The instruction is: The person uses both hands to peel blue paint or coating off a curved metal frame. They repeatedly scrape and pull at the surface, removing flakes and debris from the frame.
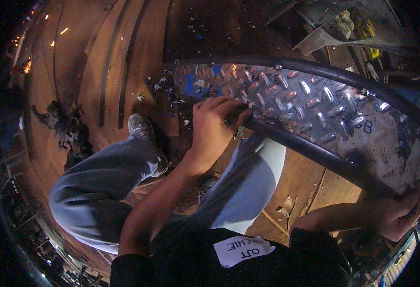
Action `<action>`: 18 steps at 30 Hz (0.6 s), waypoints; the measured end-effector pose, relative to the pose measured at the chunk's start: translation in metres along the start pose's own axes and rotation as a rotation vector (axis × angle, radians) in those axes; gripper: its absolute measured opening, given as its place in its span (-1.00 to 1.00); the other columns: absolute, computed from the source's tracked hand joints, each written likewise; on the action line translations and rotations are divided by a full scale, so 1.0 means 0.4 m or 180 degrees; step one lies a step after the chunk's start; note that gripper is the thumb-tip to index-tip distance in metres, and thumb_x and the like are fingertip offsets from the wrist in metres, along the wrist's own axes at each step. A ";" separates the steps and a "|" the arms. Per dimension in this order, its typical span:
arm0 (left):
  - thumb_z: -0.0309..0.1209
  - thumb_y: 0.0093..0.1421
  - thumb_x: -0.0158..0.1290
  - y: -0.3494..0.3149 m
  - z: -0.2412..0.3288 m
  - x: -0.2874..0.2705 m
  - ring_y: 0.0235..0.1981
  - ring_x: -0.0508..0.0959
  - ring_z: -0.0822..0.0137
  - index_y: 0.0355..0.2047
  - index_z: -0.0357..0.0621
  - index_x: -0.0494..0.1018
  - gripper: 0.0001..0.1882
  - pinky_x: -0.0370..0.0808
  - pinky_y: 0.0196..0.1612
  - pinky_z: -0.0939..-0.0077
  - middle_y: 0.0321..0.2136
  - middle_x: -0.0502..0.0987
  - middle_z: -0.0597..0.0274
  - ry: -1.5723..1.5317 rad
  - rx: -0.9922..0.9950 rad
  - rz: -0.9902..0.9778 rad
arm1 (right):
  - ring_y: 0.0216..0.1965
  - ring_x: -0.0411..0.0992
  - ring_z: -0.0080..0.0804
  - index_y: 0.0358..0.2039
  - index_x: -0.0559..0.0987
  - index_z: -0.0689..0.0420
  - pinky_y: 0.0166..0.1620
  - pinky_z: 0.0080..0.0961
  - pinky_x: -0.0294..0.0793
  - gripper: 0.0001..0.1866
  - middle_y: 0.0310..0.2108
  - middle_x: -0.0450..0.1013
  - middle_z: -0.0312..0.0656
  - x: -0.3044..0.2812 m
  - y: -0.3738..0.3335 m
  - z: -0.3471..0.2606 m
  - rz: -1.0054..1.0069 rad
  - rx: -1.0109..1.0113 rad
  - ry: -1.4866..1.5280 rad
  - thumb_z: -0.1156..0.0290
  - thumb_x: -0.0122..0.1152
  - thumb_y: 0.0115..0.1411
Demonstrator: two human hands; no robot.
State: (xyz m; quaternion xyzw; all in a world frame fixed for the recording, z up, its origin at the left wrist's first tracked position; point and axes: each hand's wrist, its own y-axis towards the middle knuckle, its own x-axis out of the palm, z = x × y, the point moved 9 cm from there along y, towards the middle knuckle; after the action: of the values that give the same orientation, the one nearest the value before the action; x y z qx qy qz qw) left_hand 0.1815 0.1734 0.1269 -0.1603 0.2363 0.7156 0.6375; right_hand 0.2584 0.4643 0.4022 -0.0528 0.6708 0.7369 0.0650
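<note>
A silvery diamond-tread metal plate lies slanting in front of me, edged by dark round tubes. Around the left end of the near tube, my left hand is closed, its fingers curled over the metal. My right hand is at the near right corner of the plate, its fingers bent against the tube's right end; that grip is dim and partly hidden. Along the far edge runs the other tube, bowed in the picture and touched by neither hand. Blue patches and dark smudges mark the plate.
A metal bin with scrap stands at the far right. Brown sheets with dark strips cover the floor at left, with white flakes strewn about. A dark clamp-like tool lies left of my shoe. Sparks fly at the far left.
</note>
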 end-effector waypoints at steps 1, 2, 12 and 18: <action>-0.34 0.03 0.27 0.001 0.006 0.000 -0.27 0.56 0.16 -0.36 -0.07 0.62 -0.84 0.33 -0.10 0.20 -0.37 0.62 0.25 0.0090 0.0039 -0.0022 | -0.40 0.58 -0.28 -0.43 0.67 0.38 -0.32 -0.45 0.60 -0.78 -0.39 0.61 0.02 -0.005 -0.002 -0.002 0.0084 -0.0004 -0.0030 0.42 0.25 0.11; -0.34 0.03 0.27 0.001 0.012 0.001 -0.28 0.56 0.17 -0.37 -0.06 0.62 -0.85 0.31 -0.10 0.18 -0.38 0.62 0.27 0.0181 0.0078 -0.0046 | -0.39 0.58 -0.27 -0.42 0.66 0.38 -0.32 -0.45 0.60 -0.78 -0.38 0.61 0.02 -0.002 -0.002 0.002 0.0046 0.0059 0.0129 0.43 0.25 0.11; -0.37 0.02 0.22 0.003 0.021 0.032 -0.13 0.53 0.06 -0.10 -0.19 0.49 -0.59 0.30 0.00 0.07 -0.22 0.57 0.06 0.0906 0.0554 -0.0210 | -0.41 0.56 -0.28 -0.42 0.65 0.41 -0.31 -0.47 0.60 -0.78 -0.40 0.59 0.04 -0.009 -0.008 0.029 0.0069 0.0315 0.0205 0.44 0.29 0.10; -0.40 0.08 0.16 0.020 -0.041 0.009 -0.18 0.53 0.07 -0.25 -0.16 0.47 -0.78 0.27 -0.04 0.06 -0.36 0.55 0.10 0.0745 0.0203 0.0092 | -0.41 0.56 -0.29 -0.41 0.65 0.40 -0.30 -0.47 0.60 -0.79 -0.42 0.60 0.01 -0.007 -0.014 0.037 0.0147 0.0392 0.0433 0.46 0.26 0.12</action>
State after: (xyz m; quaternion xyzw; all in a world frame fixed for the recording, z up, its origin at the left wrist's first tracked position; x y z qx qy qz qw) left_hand 0.1721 0.1667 0.1124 -0.2190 0.3340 0.6932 0.5999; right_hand 0.2624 0.4793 0.3986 -0.0832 0.7187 0.6903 0.0054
